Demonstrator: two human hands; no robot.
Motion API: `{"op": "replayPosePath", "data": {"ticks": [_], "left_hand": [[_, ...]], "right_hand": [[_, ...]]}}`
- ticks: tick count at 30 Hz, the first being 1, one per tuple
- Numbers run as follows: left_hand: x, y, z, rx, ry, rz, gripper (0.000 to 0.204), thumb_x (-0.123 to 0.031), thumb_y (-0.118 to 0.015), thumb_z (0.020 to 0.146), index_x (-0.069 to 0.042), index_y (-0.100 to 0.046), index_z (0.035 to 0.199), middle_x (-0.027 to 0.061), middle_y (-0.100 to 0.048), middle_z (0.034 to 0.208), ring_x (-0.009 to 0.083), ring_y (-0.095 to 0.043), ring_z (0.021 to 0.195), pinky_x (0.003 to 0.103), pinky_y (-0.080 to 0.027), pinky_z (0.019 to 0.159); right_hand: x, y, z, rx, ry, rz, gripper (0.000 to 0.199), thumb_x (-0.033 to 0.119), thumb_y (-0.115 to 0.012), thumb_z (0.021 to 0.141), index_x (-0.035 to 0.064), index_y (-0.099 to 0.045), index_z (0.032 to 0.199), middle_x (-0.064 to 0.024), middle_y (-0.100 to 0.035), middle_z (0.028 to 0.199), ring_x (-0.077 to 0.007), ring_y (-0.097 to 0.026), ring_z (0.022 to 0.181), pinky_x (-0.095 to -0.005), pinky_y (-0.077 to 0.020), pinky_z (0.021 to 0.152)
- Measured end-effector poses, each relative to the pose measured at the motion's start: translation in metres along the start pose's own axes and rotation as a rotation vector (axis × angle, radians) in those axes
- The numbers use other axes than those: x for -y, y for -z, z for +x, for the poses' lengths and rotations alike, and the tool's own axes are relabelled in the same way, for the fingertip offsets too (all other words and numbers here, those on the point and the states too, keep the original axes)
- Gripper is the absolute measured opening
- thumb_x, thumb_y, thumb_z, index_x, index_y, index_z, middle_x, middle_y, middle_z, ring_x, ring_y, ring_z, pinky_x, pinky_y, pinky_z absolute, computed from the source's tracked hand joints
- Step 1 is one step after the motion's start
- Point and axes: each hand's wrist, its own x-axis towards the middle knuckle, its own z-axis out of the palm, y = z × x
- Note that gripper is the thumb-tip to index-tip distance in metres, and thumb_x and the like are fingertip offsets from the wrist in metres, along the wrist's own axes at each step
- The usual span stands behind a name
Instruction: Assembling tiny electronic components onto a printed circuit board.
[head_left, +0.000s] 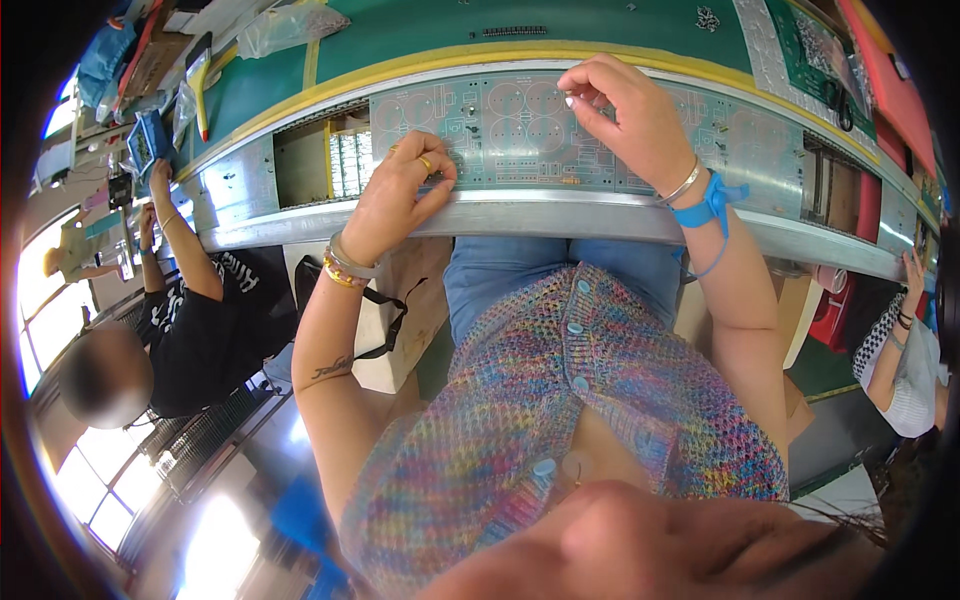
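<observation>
A long grey-green circuit board (525,120), printed with large circles and part outlines, lies in a metal rail track in front of me. My left hand (408,185) is over its left part, fingers curled down close to the surface; whatever they grip is hidden. My right hand (625,110) is raised above the middle of the board, thumb and forefinger drawn together. A tiny whitish spot shows at those fingertips, too small to name. A few small parts stand on the board, including a row near its front edge (571,181). A blue wrist strap (712,205) circles my right wrist.
The metal front rail (560,216) runs along my side. Beyond the track, a green bench holds a black strip of parts (515,32), a clear plastic bag (290,30) and a small metallic pile (708,18). Co-workers sit at left and right, one reaching to a blue bin (148,140).
</observation>
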Motion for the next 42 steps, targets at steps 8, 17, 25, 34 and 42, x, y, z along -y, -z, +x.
{"op": "replayPosePath", "data": {"ticks": [8, 17, 25, 34, 42], "left_hand": [[0.002, -0.001, -0.001, 0.017, -0.052, 0.102, 0.011, -0.003, -0.063, 0.077, -0.002, -0.059, 0.087, 0.0090, -0.051, 0.097, 0.0250, -0.053, 0.086, 0.033, -0.045, 0.074], [-0.010, -0.003, 0.005, 0.031, -0.112, 0.306, 0.013, -0.004, -0.064, 0.075, -0.003, -0.059, 0.087, 0.0091, -0.053, 0.097, 0.0283, -0.056, 0.091, 0.037, -0.048, 0.076], [-0.024, 0.004, 0.013, 0.198, -0.147, 0.578, 0.012, -0.006, -0.063, 0.075, -0.005, -0.060, 0.086, 0.0072, -0.053, 0.097, 0.0258, -0.057, 0.093, 0.035, -0.053, 0.069], [0.014, 0.016, -0.024, -0.393, 0.288, 0.770, 0.018, -0.021, -0.060, 0.086, -0.005, -0.068, 0.087, 0.0086, -0.063, 0.090, 0.0305, -0.059, 0.086, 0.038, -0.050, 0.071], [-0.001, -0.012, -0.022, -0.414, 0.223, 0.519, 0.023, -0.023, -0.058, 0.089, -0.004, -0.070, 0.085, 0.0092, -0.063, 0.086, 0.0300, -0.058, 0.085, 0.039, -0.048, 0.071]], "right_hand": [[-0.001, 0.000, -0.001, 0.025, -0.018, -0.028, 0.013, 0.013, -0.065, 0.081, 0.0108, -0.058, 0.092, -0.0023, -0.062, 0.086, -0.0176, -0.064, 0.076, -0.0297, -0.0492, 0.063], [0.000, -0.001, -0.002, -0.005, -0.010, -0.017, 0.014, 0.015, -0.065, 0.082, 0.0120, -0.059, 0.094, -0.0020, -0.064, 0.085, -0.0184, -0.063, 0.075, -0.0307, -0.0490, 0.062], [0.000, -0.002, 0.000, 0.002, 0.024, -0.051, 0.012, 0.015, -0.062, 0.084, 0.0129, -0.061, 0.096, -0.0009, -0.063, 0.089, -0.0213, -0.061, 0.077, -0.0322, -0.0490, 0.064], [0.004, 0.000, -0.003, 0.058, -0.022, 0.036, 0.014, 0.005, -0.064, 0.082, 0.0061, -0.063, 0.096, -0.0046, -0.063, 0.089, -0.0181, -0.062, 0.077, -0.0266, -0.0503, 0.068], [0.032, -0.015, -0.018, 0.150, 0.065, 0.027, 0.014, 0.007, -0.064, 0.082, 0.0064, -0.064, 0.095, -0.0072, -0.064, 0.085, -0.0230, -0.062, 0.076, -0.0301, -0.0499, 0.066]]}}
